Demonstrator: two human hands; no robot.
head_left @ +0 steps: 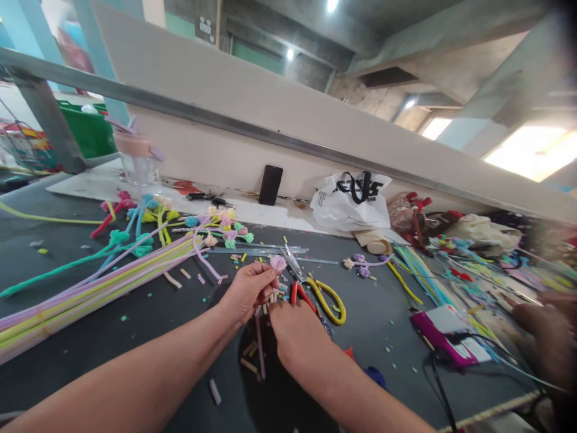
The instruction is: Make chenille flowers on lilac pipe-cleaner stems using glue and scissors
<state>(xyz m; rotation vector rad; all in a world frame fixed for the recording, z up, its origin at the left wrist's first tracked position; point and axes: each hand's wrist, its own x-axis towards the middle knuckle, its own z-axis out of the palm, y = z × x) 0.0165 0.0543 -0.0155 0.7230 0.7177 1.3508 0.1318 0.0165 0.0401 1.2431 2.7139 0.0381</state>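
Note:
My left hand (250,290) pinches a small pink fuzzy flower (277,263) between thumb and fingers. Just below and to its right, my right hand (295,328) is closed, its fingertips tucked under the flower; what they grip is hidden. A thin lilac pipe cleaner (260,346) hangs down between the two hands, its upper end out of sight behind the fingers. Beyond my right hand lie yellow-handled scissors (328,300), blades pointing away, beside a red-handled tool (301,294). Short pipe-cleaner pieces (249,365) are scattered below the hands.
Long pipe-cleaner bundles (112,270) and finished-looking fuzzy flowers (225,225) occupy the left. A phone (270,185) and a white bag (351,201) stand at the back. Rightward are a magenta-and-white device (451,337) with cables and another person's blurred hand (541,325).

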